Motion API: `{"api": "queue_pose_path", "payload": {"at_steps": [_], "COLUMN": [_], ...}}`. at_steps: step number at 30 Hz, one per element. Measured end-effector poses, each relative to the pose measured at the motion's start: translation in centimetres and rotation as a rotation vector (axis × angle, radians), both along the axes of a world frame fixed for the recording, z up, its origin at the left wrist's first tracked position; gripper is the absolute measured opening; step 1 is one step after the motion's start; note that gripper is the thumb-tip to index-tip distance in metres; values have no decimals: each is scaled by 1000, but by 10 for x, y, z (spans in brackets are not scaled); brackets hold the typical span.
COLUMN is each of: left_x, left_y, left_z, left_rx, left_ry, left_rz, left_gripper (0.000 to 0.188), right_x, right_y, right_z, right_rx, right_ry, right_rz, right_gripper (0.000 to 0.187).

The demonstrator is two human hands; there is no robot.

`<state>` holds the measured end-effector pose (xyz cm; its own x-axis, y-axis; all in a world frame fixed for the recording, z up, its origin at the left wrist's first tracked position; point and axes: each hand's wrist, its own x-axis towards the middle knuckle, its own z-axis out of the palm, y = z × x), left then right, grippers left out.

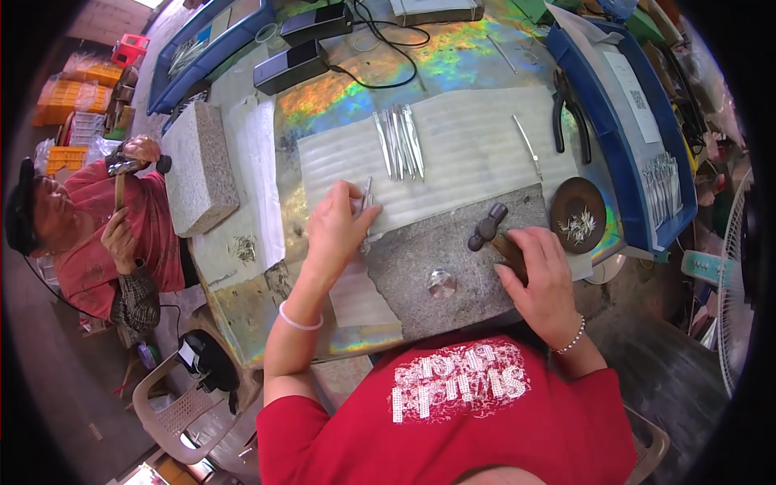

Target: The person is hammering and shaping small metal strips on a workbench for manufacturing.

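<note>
My left hand (335,226) is closed, with thumb and fingertips pinching a slender silvery metal piece (369,194) over white foam sheeting. Its lower part is hidden by the fingers. A small hammer (487,228) has its dark head over the right side of a grey stone slab (420,250). My right hand (546,279) is wrapped around the hammer's wooden handle. On the slab between my hands sits a small shiny round metal disc (441,283). Several slim silvery metal pieces (398,144) lie side by side on the foam sheet (469,121) beyond my left hand.
Black-handled pliers (570,117) and a brown dish (594,200) of small pins lie to the right. Beyond is a blue tray (598,105). At left, a person (121,234) holds a hammer near a granite block (202,166). Black boxes (291,66) trail cables.
</note>
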<state>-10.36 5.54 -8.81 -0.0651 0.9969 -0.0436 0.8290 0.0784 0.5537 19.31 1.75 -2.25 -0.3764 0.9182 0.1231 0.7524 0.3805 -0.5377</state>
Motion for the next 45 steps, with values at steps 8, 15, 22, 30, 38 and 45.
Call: {"api": "queue_pose_path", "payload": {"at_steps": [8, 15, 22, 30, 38, 45], "left_x": [-12, 5, 56, 68, 67, 56], "left_y": [10, -31, -97, -102, -100, -105], "left_z": [-4, 51, 51, 31, 37, 27], "left_rx": [-128, 266, 358, 379, 295, 193], "left_ry": [-106, -746, -613, -348, -290, -536], "left_rz": [121, 376, 249, 5, -40, 26], "left_gripper": [19, 12, 11, 16, 10, 7], "right_x": [5, 53, 119, 117, 112, 114], "right_y": [-14, -15, 26, 50, 61, 65], "right_z": [-2, -1, -45, -50, -60, -52], "right_rx": [-82, -366, -183, -100, -97, -102], "right_ry": [-126, 416, 313, 15, -212, -44], "right_rz": [-62, -403, -604, -413, -251, -239], "right_gripper": [34, 15, 16, 19, 18, 18]}}
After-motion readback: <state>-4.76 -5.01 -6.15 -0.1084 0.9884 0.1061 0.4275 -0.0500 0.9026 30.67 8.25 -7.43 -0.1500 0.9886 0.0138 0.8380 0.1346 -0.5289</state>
